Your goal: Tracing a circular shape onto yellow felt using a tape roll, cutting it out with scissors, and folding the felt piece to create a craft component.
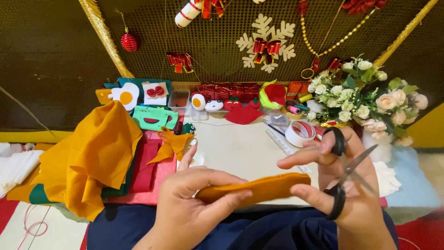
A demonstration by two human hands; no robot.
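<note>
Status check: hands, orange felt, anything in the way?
Left hand pinching folded orange felt. Right hand holding scissors, blades open, off the felt. Nothing between.

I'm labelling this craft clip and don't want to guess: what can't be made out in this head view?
- Folded orange felt strip: its left end is hidden inside the left hand.
- Black-handled scissors: blade tips are blurred, and the right hand covers part of the handles.
- Small felt figures at the table's back: too small for detail.
- Red-and-white striped ornament: cut off by the top edge.
</note>
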